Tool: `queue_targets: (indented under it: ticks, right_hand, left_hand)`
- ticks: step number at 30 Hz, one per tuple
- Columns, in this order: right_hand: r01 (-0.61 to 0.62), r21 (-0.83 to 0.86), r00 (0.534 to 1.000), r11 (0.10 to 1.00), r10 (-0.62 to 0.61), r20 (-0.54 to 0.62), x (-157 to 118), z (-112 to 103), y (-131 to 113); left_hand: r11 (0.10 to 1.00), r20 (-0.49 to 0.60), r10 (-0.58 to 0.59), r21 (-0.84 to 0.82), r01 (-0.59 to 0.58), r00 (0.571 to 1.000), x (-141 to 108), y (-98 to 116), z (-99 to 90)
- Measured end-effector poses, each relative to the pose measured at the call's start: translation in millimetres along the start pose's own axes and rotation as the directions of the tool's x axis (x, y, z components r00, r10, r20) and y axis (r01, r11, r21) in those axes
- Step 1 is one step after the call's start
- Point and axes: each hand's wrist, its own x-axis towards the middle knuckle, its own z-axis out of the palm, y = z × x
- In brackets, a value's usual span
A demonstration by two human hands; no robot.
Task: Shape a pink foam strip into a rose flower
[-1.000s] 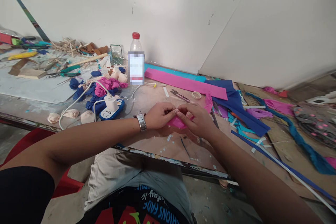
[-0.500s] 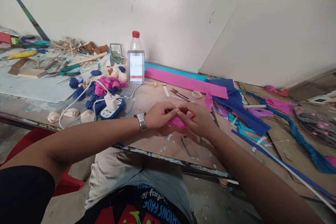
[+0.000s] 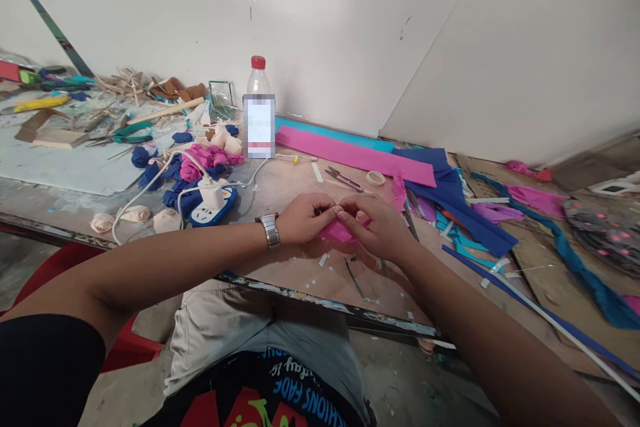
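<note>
A small piece of pink paper is pinched between my two hands above the near part of the table. My left hand, below a metal watch, has thumb and fingers closed on its left side. On the right side my right hand grips the same piece, the thumbs and fingertips of both hands meeting at its top edge. Beyond them lie scissors, a roll of tape and a long folded pink strip.
A white-and-blue power strip with a looping cable sits left of my hands, beside crumpled pink and blue paper. A bottle stands behind a phone. Blue strips and cardboard lie to the right.
</note>
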Motion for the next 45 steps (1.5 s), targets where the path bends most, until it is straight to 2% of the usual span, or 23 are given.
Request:
queue_targets:
  ticks: [45]
  right_hand:
    - [0.000,0.011,1.000,1.000,-0.001,0.026,1.1,-1.3,-2.6]
  left_hand:
    - [1.000,0.020,0.002,0.013,-0.002,1.000,-1.5,-1.4,-0.3]
